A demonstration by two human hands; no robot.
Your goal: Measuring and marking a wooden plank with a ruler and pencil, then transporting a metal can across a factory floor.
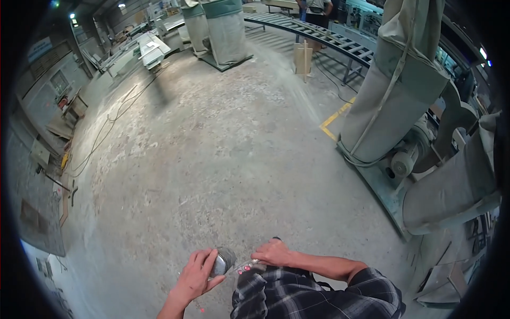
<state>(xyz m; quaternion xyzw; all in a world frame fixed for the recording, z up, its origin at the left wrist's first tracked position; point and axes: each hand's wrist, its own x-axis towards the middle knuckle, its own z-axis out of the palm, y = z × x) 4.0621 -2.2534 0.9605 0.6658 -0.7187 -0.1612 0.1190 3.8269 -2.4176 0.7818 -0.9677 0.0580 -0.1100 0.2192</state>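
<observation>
Low in the view, my left hand [195, 275] curls its fingers round the side of a small round container [226, 256] with a shiny silvery face. My right hand [272, 252], close by on the right, is closed like a fist. A dark tip [275, 238] shows just past its knuckles, and a thin pale strip [245, 266] runs from it toward the container. What the right hand grips is too small to name. Both hands are in front of my plaid shirt, above the concrete floor [223, 175].
To the right stands a dust collector with tall grey bags [377, 111] and a motor [404, 161] on a green base. A roller conveyor [313, 29] curves behind, with a person [317, 8] beyond. More bags [226, 34] stand at the back; a cable [109, 125] lies left.
</observation>
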